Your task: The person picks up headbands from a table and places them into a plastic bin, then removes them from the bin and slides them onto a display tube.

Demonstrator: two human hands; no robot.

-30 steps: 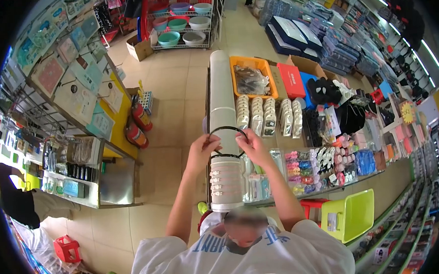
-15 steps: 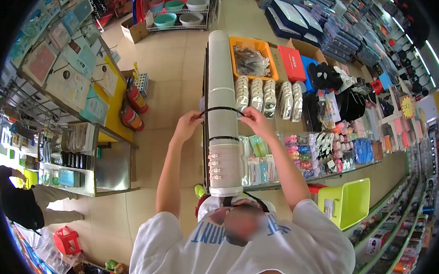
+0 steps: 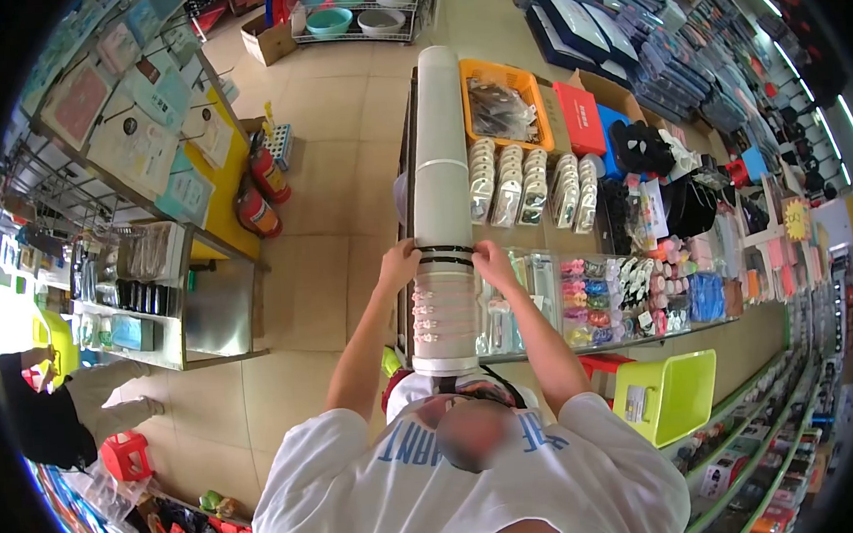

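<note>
A long pale grey cylinder lies lengthwise in front of me, its near end close to my chest. Two black headbands sit side by side across it, almost touching. My left hand is closed at the left end of the upper headband, against the cylinder's side. At the right end, my right hand pinches the same band. Below them, several thin bands with small pink ornaments circle the cylinder near its white end cap.
On the table right of the cylinder are an orange basket, packaged goods and colourful hair ties. A lime bin stands at the lower right. Fire extinguishers and a shelf unit are left. Another person stands lower left.
Both hands have drawn the black headband down the cylinder towards me, up against the other black one. The view has shifted slightly.
</note>
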